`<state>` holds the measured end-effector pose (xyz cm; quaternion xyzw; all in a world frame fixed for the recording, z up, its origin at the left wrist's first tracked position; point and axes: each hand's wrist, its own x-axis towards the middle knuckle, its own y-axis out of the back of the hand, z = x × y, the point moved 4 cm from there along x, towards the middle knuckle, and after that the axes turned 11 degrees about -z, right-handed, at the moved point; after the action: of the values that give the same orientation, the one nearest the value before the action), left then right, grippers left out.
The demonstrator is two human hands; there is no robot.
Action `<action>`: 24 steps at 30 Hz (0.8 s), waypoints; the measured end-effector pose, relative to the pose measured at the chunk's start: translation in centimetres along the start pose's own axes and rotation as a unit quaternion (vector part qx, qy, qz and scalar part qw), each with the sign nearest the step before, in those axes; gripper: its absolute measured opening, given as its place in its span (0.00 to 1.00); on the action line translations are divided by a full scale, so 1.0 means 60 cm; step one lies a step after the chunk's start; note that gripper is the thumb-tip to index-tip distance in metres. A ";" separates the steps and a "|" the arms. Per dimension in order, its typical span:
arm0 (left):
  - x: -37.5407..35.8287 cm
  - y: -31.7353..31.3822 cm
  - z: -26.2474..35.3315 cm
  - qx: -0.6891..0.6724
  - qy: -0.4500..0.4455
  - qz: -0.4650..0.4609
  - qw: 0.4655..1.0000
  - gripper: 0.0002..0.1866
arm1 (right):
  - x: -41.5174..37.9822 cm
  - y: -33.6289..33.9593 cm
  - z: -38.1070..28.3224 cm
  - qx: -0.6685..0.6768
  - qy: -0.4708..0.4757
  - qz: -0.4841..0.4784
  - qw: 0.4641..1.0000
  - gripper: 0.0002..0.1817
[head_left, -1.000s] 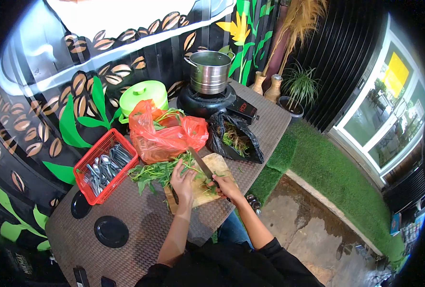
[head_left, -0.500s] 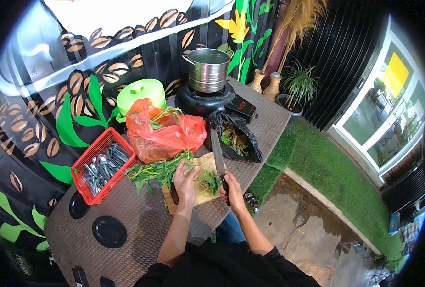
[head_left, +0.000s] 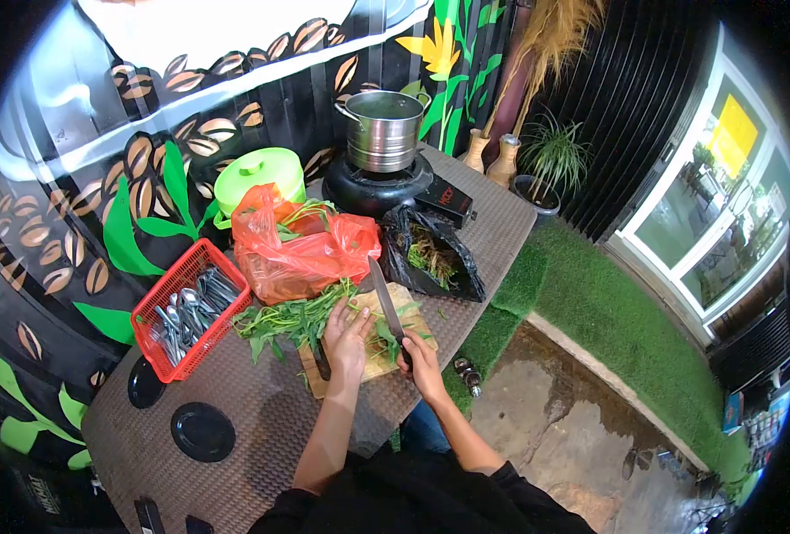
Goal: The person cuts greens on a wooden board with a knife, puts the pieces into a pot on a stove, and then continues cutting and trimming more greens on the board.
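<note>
My right hand (head_left: pixel 424 367) grips the black handle of a long kitchen knife (head_left: pixel 383 298), its blade pointing up and left over the wooden cutting board (head_left: pixel 399 295). At the board's left side my left hand (head_left: pixel 346 345) holds down a bunch of leafy green stems (head_left: pixel 293 318). The bunch spreads out to the left, past the board's edge. Some leaves lie on the board beneath the blade, between my hands. Beyond the board sit a red plastic bag (head_left: pixel 302 258) with greens in it and an opened black plastic bag (head_left: pixel 463 254) holding plant trimmings.
A red basket (head_left: pixel 150 303) of spoons and forks stands left. Behind are a lidded green pot (head_left: pixel 259 178) and a steel pot (head_left: pixel 384 142) on a portable stove (head_left: pixel 379 189). Black dishes (head_left: pixel 203 432) lie at the near left of the woven table (head_left: pixel 261 392).
The knife has shifted left and lower, its blade now tilted more to the left across the board. My left hand stays nearly in place on the greens.
</note>
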<state>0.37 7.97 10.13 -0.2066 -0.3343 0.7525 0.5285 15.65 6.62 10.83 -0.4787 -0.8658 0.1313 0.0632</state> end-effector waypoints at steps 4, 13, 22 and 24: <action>-0.001 0.002 0.003 -0.012 0.007 -0.009 1.000 0.30 | -0.001 0.010 -0.010 -0.017 -0.007 0.010 1.000 0.18; -0.002 -0.007 0.007 0.005 0.008 -0.030 1.000 0.30 | 0.004 0.025 -0.021 -0.060 0.017 0.007 0.998 0.19; 0.001 -0.008 0.009 -0.005 -0.002 -0.028 1.000 0.29 | -0.002 0.019 -0.019 -0.092 0.067 0.002 0.993 0.14; 0.001 -0.007 0.009 -0.006 -0.002 -0.027 1.000 0.29 | -0.001 0.017 -0.017 -0.088 0.052 -0.003 0.995 0.13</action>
<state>0.28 7.94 10.83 -0.1991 -0.3459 0.7363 0.5464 16.75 7.22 11.52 -0.4856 -0.8712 0.0290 0.0658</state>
